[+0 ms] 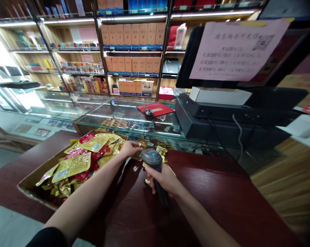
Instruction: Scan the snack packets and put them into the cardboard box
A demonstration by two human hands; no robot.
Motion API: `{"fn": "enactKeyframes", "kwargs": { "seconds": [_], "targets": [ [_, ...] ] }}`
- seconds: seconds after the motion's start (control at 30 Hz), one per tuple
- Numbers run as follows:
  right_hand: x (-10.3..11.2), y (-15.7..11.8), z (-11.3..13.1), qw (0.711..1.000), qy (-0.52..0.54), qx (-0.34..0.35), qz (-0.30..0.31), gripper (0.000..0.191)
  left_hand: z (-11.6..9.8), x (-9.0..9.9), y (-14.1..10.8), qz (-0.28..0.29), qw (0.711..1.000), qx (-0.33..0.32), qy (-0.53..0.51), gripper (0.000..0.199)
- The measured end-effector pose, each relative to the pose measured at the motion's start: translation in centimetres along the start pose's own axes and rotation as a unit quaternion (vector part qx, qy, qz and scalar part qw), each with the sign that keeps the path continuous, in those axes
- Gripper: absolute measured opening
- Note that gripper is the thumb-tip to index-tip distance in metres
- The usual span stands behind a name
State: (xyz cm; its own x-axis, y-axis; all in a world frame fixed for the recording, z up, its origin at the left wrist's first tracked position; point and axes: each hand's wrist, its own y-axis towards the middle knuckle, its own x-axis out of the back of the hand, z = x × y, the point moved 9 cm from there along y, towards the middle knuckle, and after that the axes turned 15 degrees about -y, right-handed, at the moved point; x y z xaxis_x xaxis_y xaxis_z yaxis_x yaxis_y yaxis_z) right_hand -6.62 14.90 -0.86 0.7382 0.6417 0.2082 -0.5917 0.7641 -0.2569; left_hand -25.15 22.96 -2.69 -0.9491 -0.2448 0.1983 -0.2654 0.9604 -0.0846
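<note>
A dark handheld barcode scanner (pixel 152 157) with a small blue light on its head is gripped upright in my right hand (pixel 166 178), fingers wrapped round the handle. Just left of the scanner head, my left hand (pixel 130 149) pinches the edge of a small snack packet, mostly hidden by the fingers and the scanner. Several gold packets (pixel 162 150) lie on the table behind and under the scanner, partly covered. To the left, an open cardboard box (pixel 28 192) is heaped with gold snack packets (pixel 74 165) and red ones (pixel 87 138).
The dark red wooden table (pixel 211 192) meets a glass display counter (pixel 106 120). On the glass sit a red mat (pixel 158 109) and a computer mouse (pixel 148 112). At right stands a monitor (pixel 190 51) with a taped paper notice (pixel 232 51) above a black cash drawer (pixel 196 120).
</note>
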Motion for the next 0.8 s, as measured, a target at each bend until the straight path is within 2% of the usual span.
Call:
{"fn": "enactKeyframes", "kwargs": {
  "seconds": [0.07,0.17,0.3,0.37,0.5,0.67,0.8],
  "targets": [
    [-0.3,0.2,-0.3,1.0,0.001,-0.001,0.002,0.042,-0.4,-0.2,-0.2,0.003,0.996,-0.011,-0.088,0.033],
    [-0.7,0.3,-0.5,1.0,0.001,0.003,0.01,0.041,-0.8,-0.4,-0.8,0.003,0.978,0.009,-0.208,0.037],
    [-1.1,0.5,-0.8,1.0,0.002,0.002,0.01,0.037,-1.2,0.0,-1.3,-0.02,0.954,0.031,-0.298,0.043],
    [-1.4,0.6,-1.0,1.0,-0.002,0.003,0.01,0.036,-1.2,0.2,-1.2,-0.028,0.952,0.029,-0.303,0.044],
    [-1.5,0.7,-1.3,1.0,-0.017,0.007,0.0,0.036,-1.2,1.3,-1.1,-0.062,0.972,-0.003,-0.225,0.043],
    [-1.2,0.7,-1.2,1.0,-0.021,0.003,-0.008,0.036,-1.3,0.9,-1.3,-0.042,0.977,0.007,-0.209,0.048],
    [-1.0,0.6,-1.0,1.0,-0.023,0.01,-0.014,0.033,-1.6,0.5,-1.6,-0.032,0.975,0.016,-0.219,0.044]
  ]
}}
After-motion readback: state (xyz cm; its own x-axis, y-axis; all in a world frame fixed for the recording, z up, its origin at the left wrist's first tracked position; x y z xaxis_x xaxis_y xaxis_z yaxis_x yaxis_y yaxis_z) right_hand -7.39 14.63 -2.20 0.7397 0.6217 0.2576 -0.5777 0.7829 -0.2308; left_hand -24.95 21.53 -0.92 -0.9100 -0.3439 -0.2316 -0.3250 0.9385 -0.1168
